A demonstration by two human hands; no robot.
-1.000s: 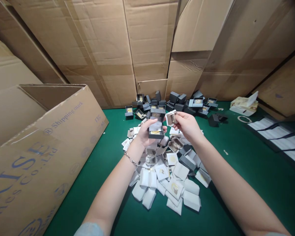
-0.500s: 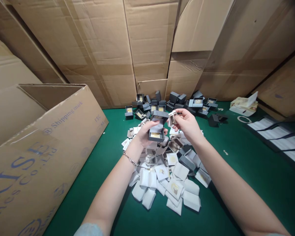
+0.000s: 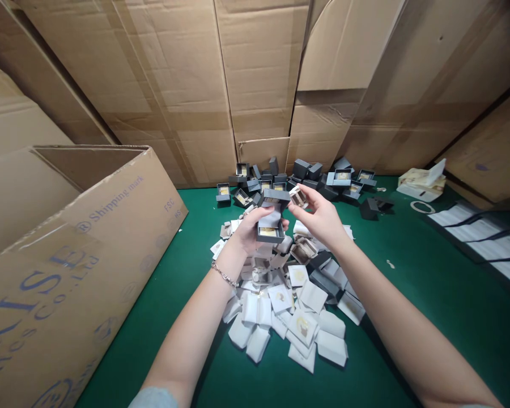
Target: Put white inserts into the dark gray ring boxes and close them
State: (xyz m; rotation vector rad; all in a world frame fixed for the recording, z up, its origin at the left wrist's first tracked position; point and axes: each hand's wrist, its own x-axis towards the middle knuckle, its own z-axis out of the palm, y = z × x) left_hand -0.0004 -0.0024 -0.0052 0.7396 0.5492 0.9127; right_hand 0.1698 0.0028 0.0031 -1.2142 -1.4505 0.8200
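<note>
In my left hand [image 3: 253, 228] is a small dark gift box [image 3: 271, 238], its lid tipped back, with a gold-coloured piece in its base. My thumb lies across the pale inner part and my fingers wrap behind. Just right of the lid, my right hand [image 3: 318, 218] holds a small white box insert [image 3: 298, 198] at its fingertips, the hollow side partly showing. Below both hands spreads a heap of white inserts and flat pads [image 3: 280, 297], some with gold print. A few dark boxes [image 3: 325, 282] lie among them.
Several dark boxes [image 3: 301, 168], many open, stand along the cardboard wall [image 3: 263, 73]. A large open carton [image 3: 123, 209] is at left on the green table [image 3: 165, 334]. At right are a tissue pack [image 3: 423, 181], a tape ring [image 3: 422, 207] and a black tray of white pieces [image 3: 484, 238].
My right hand has turned and shifted slightly, its thumb now lower and the white insert tilted differently. My left hand and the dark box have barely moved.
</note>
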